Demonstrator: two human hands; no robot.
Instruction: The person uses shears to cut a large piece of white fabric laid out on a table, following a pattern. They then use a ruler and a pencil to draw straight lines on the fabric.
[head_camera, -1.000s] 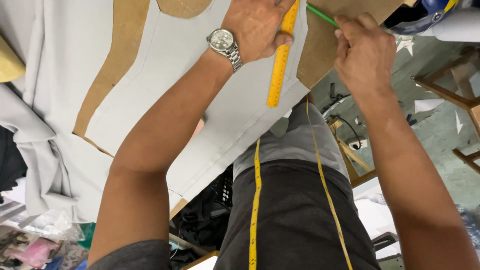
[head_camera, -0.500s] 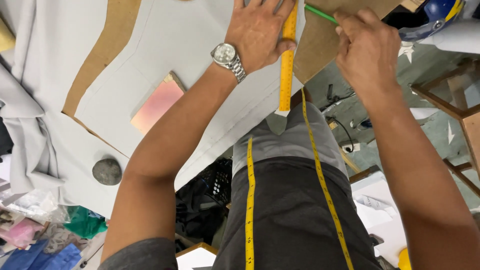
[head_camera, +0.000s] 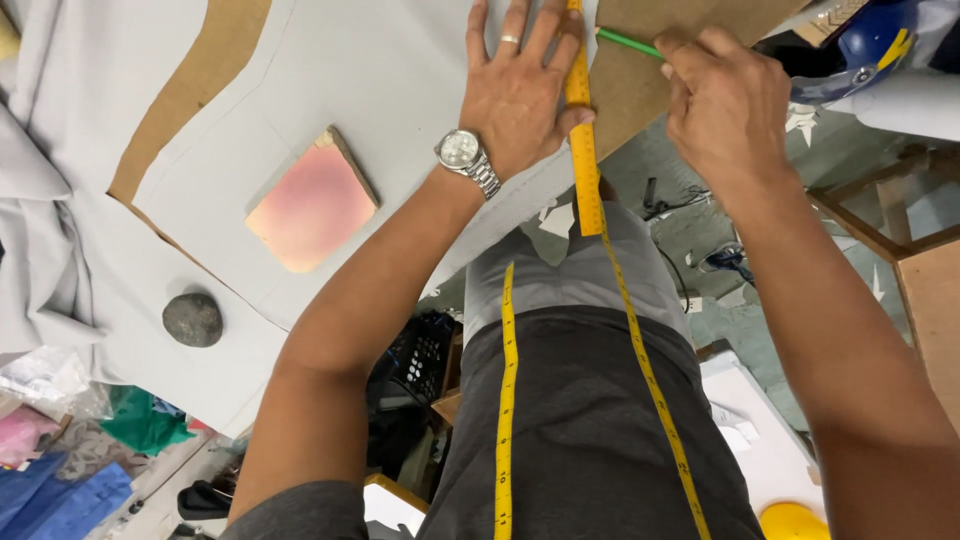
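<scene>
we press our left hand (head_camera: 520, 90) flat, fingers spread, on the yellow ruler (head_camera: 583, 140) lying over the grey fabric (head_camera: 390, 90) on the counter (head_camera: 650, 90). our right hand (head_camera: 725, 105) is closed around a green pencil (head_camera: 628, 43), tip just beside the ruler's edge. a pink square block (head_camera: 312, 203) and a grey stone (head_camera: 192, 320) sit on the fabric, well apart from our hands. a yellow tape measure (head_camera: 505, 400) hangs down our front.
</scene>
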